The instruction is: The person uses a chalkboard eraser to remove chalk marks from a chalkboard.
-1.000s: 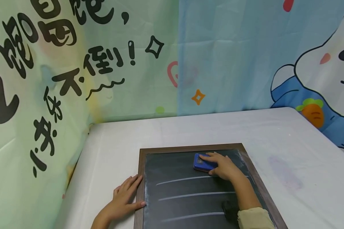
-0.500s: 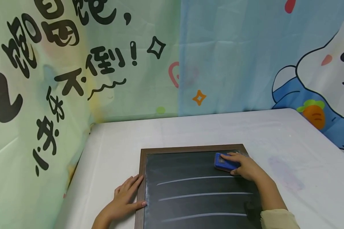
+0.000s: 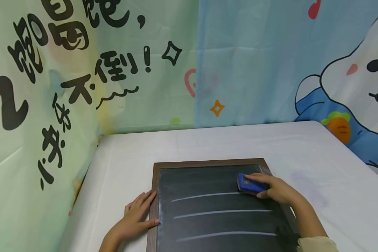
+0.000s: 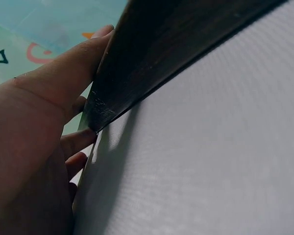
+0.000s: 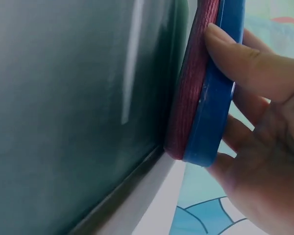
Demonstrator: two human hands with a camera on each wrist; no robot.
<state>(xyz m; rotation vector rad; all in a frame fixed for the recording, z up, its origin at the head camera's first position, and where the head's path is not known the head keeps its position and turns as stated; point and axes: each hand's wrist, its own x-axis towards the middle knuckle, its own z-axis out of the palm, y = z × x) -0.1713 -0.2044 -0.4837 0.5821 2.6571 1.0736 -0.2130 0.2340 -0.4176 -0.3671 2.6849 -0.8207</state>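
A blackboard (image 3: 195, 180) in a brown wooden frame lies on the table, with three white chalk lines (image 3: 223, 211) across it. My right hand (image 3: 281, 190) grips a blue chalkboard eraser (image 3: 249, 184) near the board's upper right, over the right end of the top line. In the right wrist view the thumb lies along the side of the eraser (image 5: 213, 117), whose dark red felt faces the board. My left hand (image 3: 132, 217) rests on the left side of the frame, fingers extended and thumb on the wood. The left wrist view shows the frame's dark edge (image 4: 147, 54) beside that hand (image 4: 44, 107).
White cloth covers the table (image 3: 138, 148). A green printed backdrop (image 3: 157, 94) and a blue one (image 3: 255, 70) with a cartoon animal stand behind and to the left. The lower part of the board runs out of the head view.
My right hand has carried the eraser rightward along the top of the board, then slightly down onto the top chalk line. The left hand has stayed on the frame.
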